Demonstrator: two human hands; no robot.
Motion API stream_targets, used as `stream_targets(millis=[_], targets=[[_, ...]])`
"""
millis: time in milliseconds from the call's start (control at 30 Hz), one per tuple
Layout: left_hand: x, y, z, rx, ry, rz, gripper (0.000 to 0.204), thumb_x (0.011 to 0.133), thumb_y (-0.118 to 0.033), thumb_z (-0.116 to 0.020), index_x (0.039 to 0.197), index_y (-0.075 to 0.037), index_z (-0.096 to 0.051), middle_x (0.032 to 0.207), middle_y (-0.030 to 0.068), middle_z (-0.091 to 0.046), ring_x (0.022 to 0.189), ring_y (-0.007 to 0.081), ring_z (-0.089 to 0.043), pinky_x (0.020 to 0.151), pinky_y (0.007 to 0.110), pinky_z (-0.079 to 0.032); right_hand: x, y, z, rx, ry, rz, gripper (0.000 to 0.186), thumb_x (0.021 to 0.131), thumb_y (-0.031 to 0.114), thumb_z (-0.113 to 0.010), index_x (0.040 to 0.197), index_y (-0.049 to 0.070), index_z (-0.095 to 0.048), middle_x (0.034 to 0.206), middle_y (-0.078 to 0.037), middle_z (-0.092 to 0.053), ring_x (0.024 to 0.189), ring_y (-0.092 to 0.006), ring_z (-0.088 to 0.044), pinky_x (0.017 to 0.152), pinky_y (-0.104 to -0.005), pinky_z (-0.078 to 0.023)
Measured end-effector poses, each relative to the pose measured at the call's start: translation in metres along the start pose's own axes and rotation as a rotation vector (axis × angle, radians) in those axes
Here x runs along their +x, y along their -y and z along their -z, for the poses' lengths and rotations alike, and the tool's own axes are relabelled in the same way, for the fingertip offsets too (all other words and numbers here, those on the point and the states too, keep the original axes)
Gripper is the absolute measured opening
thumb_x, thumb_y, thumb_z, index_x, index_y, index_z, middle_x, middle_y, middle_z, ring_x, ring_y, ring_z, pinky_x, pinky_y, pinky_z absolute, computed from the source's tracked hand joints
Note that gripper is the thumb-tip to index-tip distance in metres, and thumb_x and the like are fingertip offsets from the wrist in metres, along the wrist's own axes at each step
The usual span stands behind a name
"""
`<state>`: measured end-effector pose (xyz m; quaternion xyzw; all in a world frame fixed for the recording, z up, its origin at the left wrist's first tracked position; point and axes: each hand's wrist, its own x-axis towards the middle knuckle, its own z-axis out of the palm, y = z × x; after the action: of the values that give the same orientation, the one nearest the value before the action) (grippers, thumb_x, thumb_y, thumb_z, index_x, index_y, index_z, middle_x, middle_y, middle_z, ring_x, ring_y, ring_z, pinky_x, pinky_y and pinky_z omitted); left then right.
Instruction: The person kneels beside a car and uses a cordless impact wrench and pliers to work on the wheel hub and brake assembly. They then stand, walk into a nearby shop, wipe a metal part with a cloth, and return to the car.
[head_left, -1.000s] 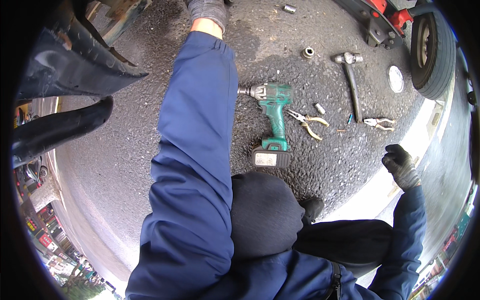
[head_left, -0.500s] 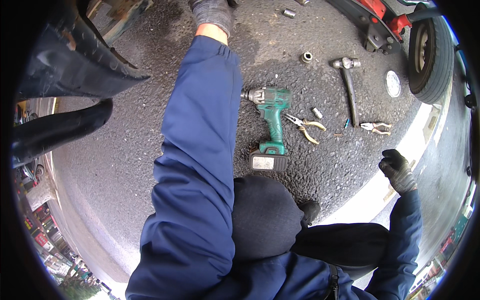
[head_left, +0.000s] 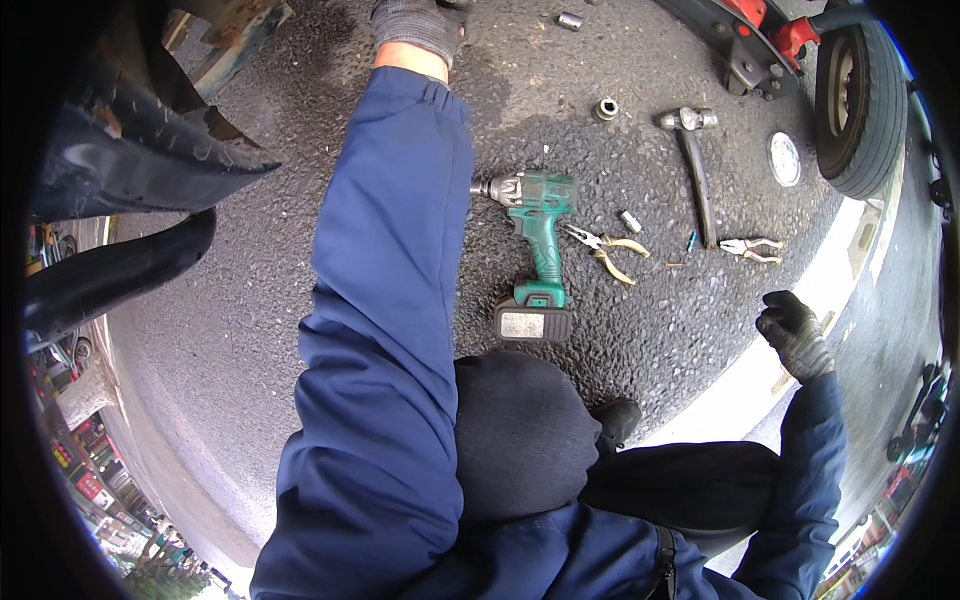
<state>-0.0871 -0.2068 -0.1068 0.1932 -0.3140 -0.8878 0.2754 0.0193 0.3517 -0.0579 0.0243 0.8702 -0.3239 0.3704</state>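
My left hand (head_left: 416,28), in a grey glove, reaches to the far edge of the view. Its fingers are mostly cut off there, so what it touches is hidden. My right hand (head_left: 796,338), gloved in grey and black, hangs over the white painted line with its fingers curled in and nothing visible in them. Between my arms lie a green cordless impact wrench (head_left: 540,225) and open pliers (head_left: 607,252) with pale handles. Farther right are a hammer (head_left: 697,175) and a second pair of pliers (head_left: 752,249), the nearest tool to my right hand.
Loose sockets (head_left: 606,109) lie on the rough asphalt, beside a round white lid-like disc (head_left: 785,160). A wheel (head_left: 868,110) and a red and black jack (head_left: 745,50) stand at the far right. Black curved vehicle panels (head_left: 140,160) jut in from the left.
The view has shifted slightly, moving the tools a little left and up in the picture. My left hand sits slightly farther left and higher; my right hand stays curled in nearly the same place.
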Motion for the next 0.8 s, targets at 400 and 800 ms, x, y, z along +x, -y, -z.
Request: stream_targets(millis=[400, 800], targets=[[-0.013, -0.007, -0.010, 0.035, -0.029, 0.022, 0.009, 0.093, -0.014, -0.047, 0.090, -0.015, -0.056, 0.063, -0.0031, -0.047, 0.045, 0.0075, -0.037, 0.035, 0.019, -0.028, -0.004, 0.009, 0.000, -0.104, -0.019, 0.014, 0.037, 0.082, 0.009, -0.067, 0.115, -0.003, -0.053, 0.089, -0.008, -0.059, 0.080, -0.0140, -0.056, 0.075, -0.0288, -0.049], [0.003, -0.001, -0.006, 0.339, -0.343, -0.081, 0.021, 0.094, -0.033, -0.052, 0.079, -0.018, -0.050, 0.058, -0.0006, -0.044, 0.043, 0.0108, -0.039, 0.034, 0.025, -0.028, -0.002, 0.004, 0.001, -0.079, -0.002, 0.017, 0.038, 0.082, 0.009, -0.066, 0.116, -0.003, -0.053, 0.090, -0.009, -0.059, 0.082, -0.0144, -0.057, 0.076, -0.0288, -0.049]])
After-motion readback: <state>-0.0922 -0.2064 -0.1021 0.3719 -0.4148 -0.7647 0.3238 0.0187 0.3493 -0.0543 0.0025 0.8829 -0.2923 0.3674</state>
